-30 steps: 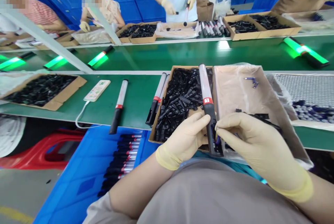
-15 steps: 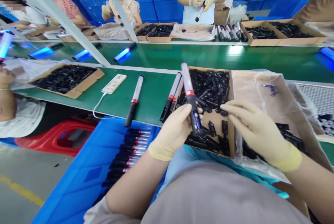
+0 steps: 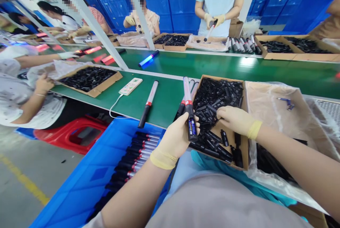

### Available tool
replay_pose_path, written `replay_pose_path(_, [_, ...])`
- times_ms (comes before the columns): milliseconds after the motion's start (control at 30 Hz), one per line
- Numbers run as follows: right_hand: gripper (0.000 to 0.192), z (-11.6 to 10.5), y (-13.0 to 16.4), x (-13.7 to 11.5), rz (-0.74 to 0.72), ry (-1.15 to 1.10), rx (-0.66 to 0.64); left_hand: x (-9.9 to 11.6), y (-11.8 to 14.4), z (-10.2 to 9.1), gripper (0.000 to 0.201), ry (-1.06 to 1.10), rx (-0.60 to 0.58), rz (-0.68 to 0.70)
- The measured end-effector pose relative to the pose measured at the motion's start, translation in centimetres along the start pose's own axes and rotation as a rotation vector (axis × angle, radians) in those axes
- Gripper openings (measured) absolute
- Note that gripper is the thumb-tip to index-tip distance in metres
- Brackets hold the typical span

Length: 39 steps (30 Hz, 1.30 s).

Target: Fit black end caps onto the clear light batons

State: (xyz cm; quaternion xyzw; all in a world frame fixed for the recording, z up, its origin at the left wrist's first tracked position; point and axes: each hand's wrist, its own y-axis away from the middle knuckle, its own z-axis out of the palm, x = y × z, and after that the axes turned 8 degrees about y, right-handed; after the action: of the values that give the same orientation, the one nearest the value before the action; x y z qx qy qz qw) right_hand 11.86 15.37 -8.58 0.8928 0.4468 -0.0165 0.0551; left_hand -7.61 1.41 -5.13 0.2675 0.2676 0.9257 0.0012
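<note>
Since half a second ago my right hand [image 3: 235,120] has gone forward from the near part of the cardboard box [image 3: 245,157] into the heap of small black parts [image 3: 215,96] in its middle; the fingers are curled down on the parts, palm down, and I cannot tell if they already pinch one. My left hand [image 3: 176,135] keeps its grip around the black handle of the baton [image 3: 189,109], and it has turned the baton more upright in the picture than before. The lights on the conveyor belt [image 3: 212,66] behind were blue; now they show red or pink at the far left, and one blue baton [image 3: 148,59] is left.

The baton's long axis runs almost straight away from me, slightly leaning left. Its pale tube end points to the far edge of the table [image 3: 164,98], and the open handle end, where blue batteries show, points back to me. It is held over the near left corner of the box, at the near edge of the table.
</note>
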Motion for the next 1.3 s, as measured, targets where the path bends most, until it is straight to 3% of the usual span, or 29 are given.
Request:
replay_pose_path(100, [0.024,-1.7,1.8,0.8,0.063,-0.129,0.019,-1.1,0.0,0.5,0.024,-0.064,-0.016,-0.044])
replay_pose_path(267, [0.036,-4.5,4.5,-0.1,0.127,-0.665,0.058,-3.4,-0.3,1.9,0.023,-0.133,-0.138,-0.15])
replay_pose_path(467, [0.042,-4.9,4.9,-0.3,0.269,-1.042,-0.033,-4.6,-0.7,2.6,0.022,-0.126,-0.213,-0.203])
replay_pose_path(700, [0.037,-3.5,5.3,-0.8,0.189,-1.125,-0.027,-4.7,-0.8,2.6,0.023,-0.11,-0.178,-0.23])
replay_pose_path(767, [0.03,-3.7,5.8,-1.0,0.199,-1.042,0.073,-4.6,-0.8,2.5,0.023,-0.091,-0.199,-0.25])
replay_pose_path(867, [0.027,-4.5,6.5,-1.7,0.313,-0.938,0.36,-4.5,-1.0,2.4,0.02,-0.061,-0.251,-0.24])
replay_pose_path(933, [0.029,-5.0,6.7,-2.5,0.34,-0.969,0.442,-4.6,-1.1,2.4,0.022,-0.064,-0.302,-0.211])
replay_pose_path(1100, [0.03,-4.9,6.6,-5.1,0.269,-1.075,0.274,-4.9,-0.9,2.9,0.021,-0.04,-0.406,-0.185])
replay_pose_path(1300, [0.022,-4.1,7.0,-5.9,0.268,-0.853,0.323,-5.2,-0.6,3.4,0.025,-0.027,-0.402,-0.168])
